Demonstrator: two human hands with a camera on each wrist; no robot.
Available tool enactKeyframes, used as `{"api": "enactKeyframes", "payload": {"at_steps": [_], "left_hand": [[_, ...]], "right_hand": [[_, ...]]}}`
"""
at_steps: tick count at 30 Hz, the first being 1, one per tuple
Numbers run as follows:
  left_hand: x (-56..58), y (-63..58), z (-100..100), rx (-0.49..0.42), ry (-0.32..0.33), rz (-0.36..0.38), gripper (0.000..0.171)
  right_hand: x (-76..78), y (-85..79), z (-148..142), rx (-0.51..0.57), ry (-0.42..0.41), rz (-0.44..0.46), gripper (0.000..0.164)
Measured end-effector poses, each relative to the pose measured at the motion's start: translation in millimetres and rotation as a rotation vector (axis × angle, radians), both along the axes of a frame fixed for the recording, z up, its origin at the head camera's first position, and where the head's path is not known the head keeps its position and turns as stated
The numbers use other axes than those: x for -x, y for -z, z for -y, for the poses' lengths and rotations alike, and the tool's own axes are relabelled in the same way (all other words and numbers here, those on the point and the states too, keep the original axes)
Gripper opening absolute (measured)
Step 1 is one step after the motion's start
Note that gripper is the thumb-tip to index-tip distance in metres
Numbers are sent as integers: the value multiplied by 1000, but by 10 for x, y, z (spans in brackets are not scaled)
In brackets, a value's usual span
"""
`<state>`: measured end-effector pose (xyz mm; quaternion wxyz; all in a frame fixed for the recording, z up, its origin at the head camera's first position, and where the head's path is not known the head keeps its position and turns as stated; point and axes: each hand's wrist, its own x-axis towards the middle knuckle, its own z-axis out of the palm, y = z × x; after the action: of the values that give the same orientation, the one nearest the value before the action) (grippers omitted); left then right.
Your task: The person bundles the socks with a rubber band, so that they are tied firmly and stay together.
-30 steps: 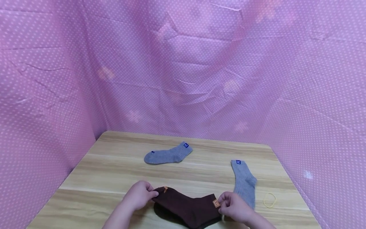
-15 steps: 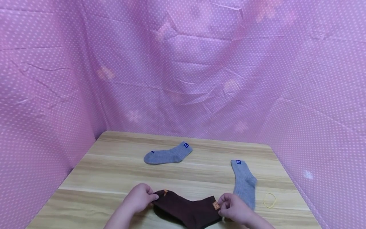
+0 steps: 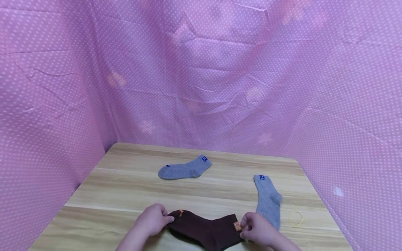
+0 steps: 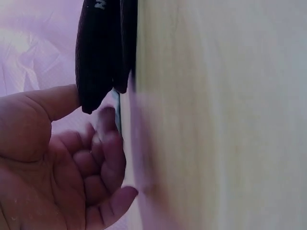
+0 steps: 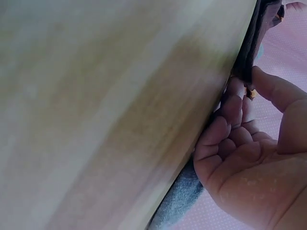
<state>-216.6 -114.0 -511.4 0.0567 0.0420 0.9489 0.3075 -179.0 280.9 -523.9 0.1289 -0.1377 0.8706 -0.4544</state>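
Two ends of the brown sock (image 3: 205, 226) are being pinched at once here: the left hand (image 3: 152, 220) is holding the toe, just beside the orange mark (image 3: 181, 212), and the right hand (image 3: 258, 228) is gripping the cuff, right by the orange tag (image 3: 237, 226). Between them the brown sock is stretching across the bottom of the head view, over the near part of the table (image 3: 125, 184), and a second dark layer (image 4: 128, 43) is showing beside it from the left wrist. By the look of it, the step in hand is straightening and lining up these layers, and the next move is probably calling for an even pull and both layers staying together. Now the fingers: on the left, thumb and forefinger are closing on the toe tip, the others curling loosely below; on the right, thumb and fingertips are nipping the cuff's edge, the sock's body extending away from the palm. A grey sock (image 3: 269, 202) is lying just beyond the right hand, partly hidden by it, a yellow band (image 3: 296, 220) is resting nearby, and another grey sock (image 3: 183, 171) is lying farther back.
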Motion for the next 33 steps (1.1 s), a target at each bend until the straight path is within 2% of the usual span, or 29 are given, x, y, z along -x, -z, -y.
{"api": "enactKeyframes", "payload": {"at_steps": [3,7,10,12,14,16,19,22,25,29,33], "left_hand": [[-25,-71,-53,52,-19,-76,32],[-123,-186,-264,109,10,-251,40],[-226,-274,-469,116,119,-350,34],[-282,-303,-604,110,227,-371,25],[-316,-289,-729,118,343,-346,17],[-336,-236,-828,137,433,-301,15],[-354,-122,-903,172,501,-223,21],[-359,-26,-916,186,515,-190,22],[-342,10,-911,185,522,-184,21],[-319,-12,-890,174,523,-193,21],[-281,-76,-797,174,464,-233,24]], "right_hand": [[-18,-74,15,-72,34,-64,19],[-29,-189,60,-206,111,-218,21],[4,-261,144,-269,130,-297,22],[30,-287,203,-287,119,-311,23],[54,-291,251,-290,100,-300,24],[76,-277,287,-297,75,-290,25],[113,-231,314,-324,31,-303,27],[154,-193,320,-363,-2,-335,27],[177,-194,320,-376,-15,-317,27],[173,-235,306,-376,-24,-277,27],[152,-278,282,-339,-44,-269,27]]}}
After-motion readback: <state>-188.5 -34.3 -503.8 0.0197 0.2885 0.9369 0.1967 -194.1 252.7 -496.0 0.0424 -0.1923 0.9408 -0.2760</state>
